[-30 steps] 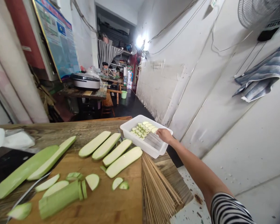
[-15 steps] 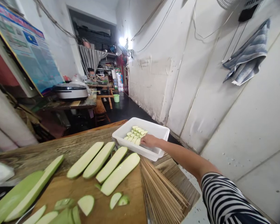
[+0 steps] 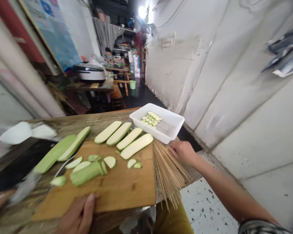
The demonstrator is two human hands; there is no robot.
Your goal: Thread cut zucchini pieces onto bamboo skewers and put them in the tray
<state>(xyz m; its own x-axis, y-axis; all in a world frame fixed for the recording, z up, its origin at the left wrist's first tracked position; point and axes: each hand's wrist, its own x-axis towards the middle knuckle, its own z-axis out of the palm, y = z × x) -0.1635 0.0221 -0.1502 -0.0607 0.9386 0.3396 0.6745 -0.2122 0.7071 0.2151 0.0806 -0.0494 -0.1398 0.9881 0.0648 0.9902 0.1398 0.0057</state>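
My right hand point(image 3: 183, 152) is closed at the upper end of a spread bundle of thin wooden sticks point(image 3: 169, 172), its fingertips bent inward; what they pinch is too small to make out. My left hand point(image 3: 79, 213) rests at the near edge of the wooden cutting board point(image 3: 127, 195), fingers together and partly cut off by the frame. Long pale green vegetable slabs point(image 3: 136, 146) lie along the board's far edge. Cut slices point(image 3: 109, 162) and a sliced piece point(image 3: 86, 174) are on the board. Behind the sticks, a white plastic bin point(image 3: 171, 125) holds skewered small slices point(image 3: 151, 119).
Larger green vegetable pieces point(image 3: 56, 152) lie left of the board, near crumpled white plastic point(image 3: 17, 132). A wall point(image 3: 215, 81) runs along the right. Farther back stand a table with a white-and-black appliance point(image 3: 90, 72), a green bucket point(image 3: 132, 84) and a person.
My right hand has left the slices in the white bin and come back to the wooden sticks. My left hand has come into view at the board's near edge. The view has tilted down.
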